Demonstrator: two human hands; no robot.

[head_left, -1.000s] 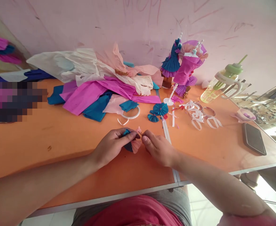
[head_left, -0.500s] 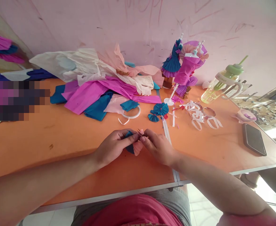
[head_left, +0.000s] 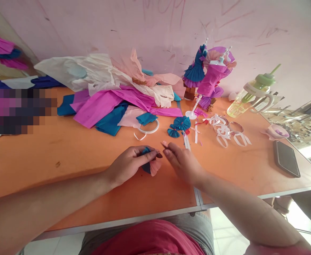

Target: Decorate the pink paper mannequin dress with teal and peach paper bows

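A small paper fan [head_left: 153, 166], part blue and part pink, sits low over the near middle of the orange table [head_left: 65, 156]. The left hand [head_left: 130, 164] grips it, thumb and fingers pinched shut on its gathered end while the pink pleats spread out below the fingertips. The right hand [head_left: 183, 163] is just beside it on the right, not touching the fan; its fingers are loosely spread and open, and whether a tiny pink scrap clings to one fingertip cannot be told.

Beyond the hands lie two blue fans [head_left: 180, 124] and, to their left, a white ring [head_left: 148, 129]. Behind the ring a heap of crepe paper [head_left: 113, 99] in white, pink, magenta and blue reaches to the wall. To the right of the heap, paper dresses [head_left: 211, 76] stand on small white stands. White strips [head_left: 224, 131] curl on the table near them. Farther right are a drinking bottle [head_left: 251, 95] lying tilted, a pink bowl [head_left: 276, 131] and a dark phone [head_left: 286, 157] lying flat.
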